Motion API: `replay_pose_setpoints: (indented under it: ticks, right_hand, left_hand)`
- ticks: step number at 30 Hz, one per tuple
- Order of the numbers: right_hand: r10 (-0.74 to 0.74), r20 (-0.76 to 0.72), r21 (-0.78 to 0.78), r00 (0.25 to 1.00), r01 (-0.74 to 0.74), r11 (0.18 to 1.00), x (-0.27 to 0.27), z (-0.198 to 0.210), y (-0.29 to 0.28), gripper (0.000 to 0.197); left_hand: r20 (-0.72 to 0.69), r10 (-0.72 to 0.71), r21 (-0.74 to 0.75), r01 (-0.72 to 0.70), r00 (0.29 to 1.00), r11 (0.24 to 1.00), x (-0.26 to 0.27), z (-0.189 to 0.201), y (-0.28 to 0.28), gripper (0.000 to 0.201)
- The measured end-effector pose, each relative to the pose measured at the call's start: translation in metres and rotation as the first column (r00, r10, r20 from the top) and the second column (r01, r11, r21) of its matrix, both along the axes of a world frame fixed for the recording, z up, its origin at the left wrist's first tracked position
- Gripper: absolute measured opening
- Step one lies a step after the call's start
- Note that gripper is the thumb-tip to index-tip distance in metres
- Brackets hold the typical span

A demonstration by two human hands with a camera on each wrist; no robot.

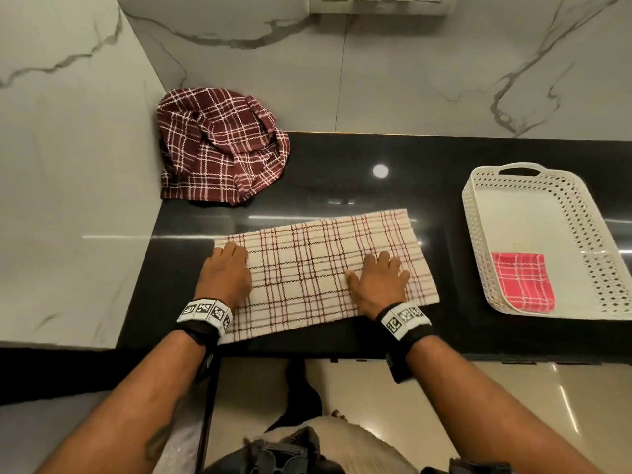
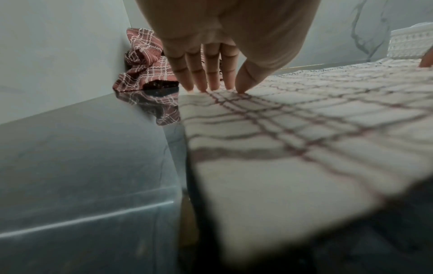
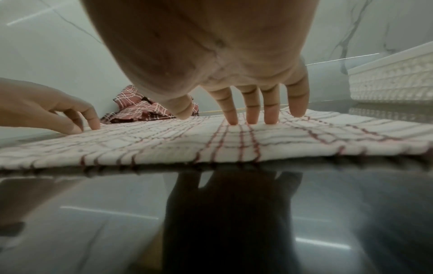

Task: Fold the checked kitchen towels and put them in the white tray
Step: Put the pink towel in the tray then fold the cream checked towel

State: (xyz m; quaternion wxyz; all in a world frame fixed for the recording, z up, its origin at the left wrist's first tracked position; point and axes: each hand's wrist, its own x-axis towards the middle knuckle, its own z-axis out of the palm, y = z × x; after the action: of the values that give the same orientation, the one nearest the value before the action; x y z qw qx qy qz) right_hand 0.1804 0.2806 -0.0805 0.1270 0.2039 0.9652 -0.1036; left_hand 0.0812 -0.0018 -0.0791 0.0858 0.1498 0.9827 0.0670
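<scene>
A cream checked towel lies folded into a long strip on the black counter. My left hand rests flat on its left end, fingers straight, their tips at the towel's far left corner. My right hand presses flat on the right part of the cream towel, fingers spread and straight. A crumpled maroon checked towel sits heaped in the back left corner. The white tray stands at the right with a folded pink checked towel in its near corner.
Marble walls close the counter at the back and on the left. The counter's front edge runs just below my wrists, with pale floor beneath. Bare black counter lies between the cream towel and the tray.
</scene>
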Motion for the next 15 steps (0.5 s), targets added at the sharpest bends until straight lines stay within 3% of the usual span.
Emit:
replay_pose_setpoints:
  ticks: [4, 10, 15]
  right_hand:
    - [-0.036, 0.019, -0.031, 0.999, 0.036, 0.999, -0.07, -0.002, 0.013, 0.065]
    - [0.056, 0.0, 0.019, 0.998, -0.056, 0.998, -0.156, -0.003, 0.018, 0.075]
    - [0.183, 0.075, -0.087, 0.98, -0.177, 0.98, -0.19, -0.002, 0.023, 0.083]
  left_hand:
    - [0.02, -0.06, 0.095, 0.058, 0.998, 0.994, -0.002, -0.001, 0.003, 0.011]
    - [0.096, -0.393, 0.099, 0.384, 0.914, 0.918, 0.04, -0.008, 0.016, 0.011]
    - [0.101, -0.543, 0.154, 0.526, 0.834, 0.836, 0.06, -0.016, 0.039, 0.031]
